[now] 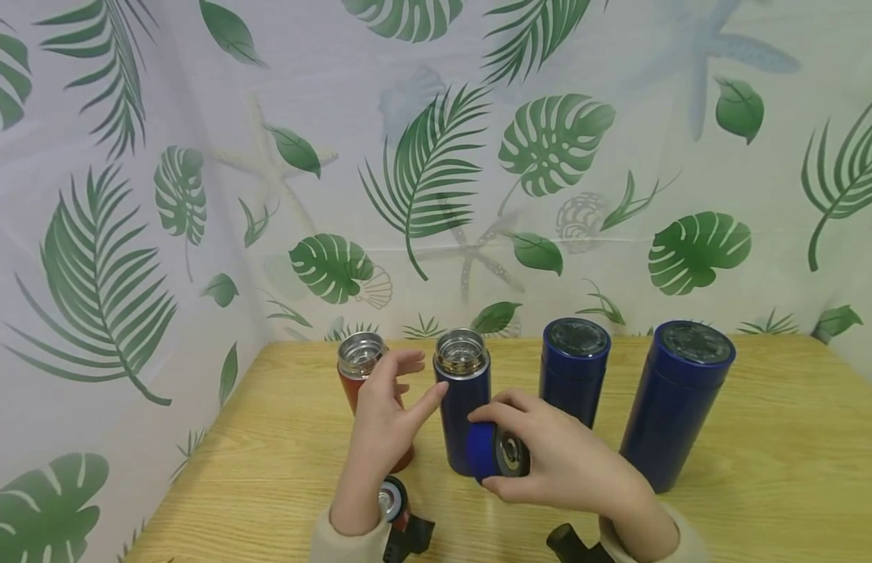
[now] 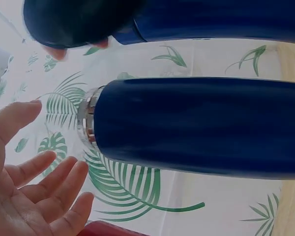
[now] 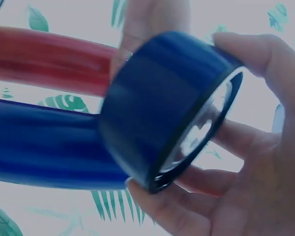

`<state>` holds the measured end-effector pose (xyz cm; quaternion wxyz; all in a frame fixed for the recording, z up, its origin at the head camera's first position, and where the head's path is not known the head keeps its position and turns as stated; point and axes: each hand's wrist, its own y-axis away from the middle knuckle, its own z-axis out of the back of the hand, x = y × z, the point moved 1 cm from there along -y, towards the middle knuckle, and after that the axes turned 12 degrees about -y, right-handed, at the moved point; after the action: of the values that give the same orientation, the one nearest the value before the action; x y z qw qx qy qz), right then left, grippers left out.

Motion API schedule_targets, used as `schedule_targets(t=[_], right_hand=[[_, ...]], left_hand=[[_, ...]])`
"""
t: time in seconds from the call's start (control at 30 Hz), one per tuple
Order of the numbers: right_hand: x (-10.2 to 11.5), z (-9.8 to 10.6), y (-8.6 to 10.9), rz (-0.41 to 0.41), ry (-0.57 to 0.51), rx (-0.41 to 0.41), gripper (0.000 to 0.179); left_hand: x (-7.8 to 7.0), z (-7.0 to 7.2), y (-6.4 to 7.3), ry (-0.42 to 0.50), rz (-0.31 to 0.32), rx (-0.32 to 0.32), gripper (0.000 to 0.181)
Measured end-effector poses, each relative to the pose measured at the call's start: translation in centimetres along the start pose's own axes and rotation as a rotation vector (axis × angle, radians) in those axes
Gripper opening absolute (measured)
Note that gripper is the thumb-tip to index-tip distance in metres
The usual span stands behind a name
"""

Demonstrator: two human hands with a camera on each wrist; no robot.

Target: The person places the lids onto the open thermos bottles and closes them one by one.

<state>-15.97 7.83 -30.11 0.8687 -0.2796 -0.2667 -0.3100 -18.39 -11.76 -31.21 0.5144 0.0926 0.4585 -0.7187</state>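
Note:
My right hand holds a blue bottle lid by its edge, tipped sideways so the silvery inside faces right; the right wrist view shows fingers and thumb round the lid. Just left of it stands an uncapped dark blue bottle, upright, with a bare metal neck. My left hand is between this bottle and a red bottle, fingers spread and holding nothing. In the left wrist view its fingers are apart from the neck of the blue bottle. The red bottle, also uncapped, is partly hidden behind the left hand.
Two capped blue bottles stand to the right, a shorter one and a taller one. A red lid lies by my left wrist, partly covered. The wooden table meets a leaf-patterned cloth at the back.

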Motion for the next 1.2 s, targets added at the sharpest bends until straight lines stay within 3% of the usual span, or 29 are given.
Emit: schedule_targets(t=[0.3,0.47,0.63,0.77,0.97,1.2], right_hand=[[0.2,1.6,0.6,0.042,-0.228,-0.324,0.050],[0.4,1.7,0.9,0.141,-0.400,-0.437,0.057],[0.4,1.6,1.0,0.294,-0.558,-0.504,0.064],[0.3,1.6,0.9,0.380,-0.630,-0.544,0.058],[0.4,1.7,0.8,0.444,-0.680,-0.574,0.055],[0.6,1.6,0.8,0.478,-0.630,-0.631,0.057]], left_hand=[[0.4,-1.4,-0.2,0.016,0.078,0.006,0.054],[0.4,-2.4,-0.1,0.022,0.118,0.022,0.063],[0.5,-3.3,-0.1,0.041,0.171,0.101,0.073],[0.5,-3.8,0.0,0.047,0.179,0.149,0.080],[0.7,-4.8,0.0,0.046,0.159,0.122,0.084],[0.9,-5.5,-0.1,0.075,0.153,0.090,0.083]])
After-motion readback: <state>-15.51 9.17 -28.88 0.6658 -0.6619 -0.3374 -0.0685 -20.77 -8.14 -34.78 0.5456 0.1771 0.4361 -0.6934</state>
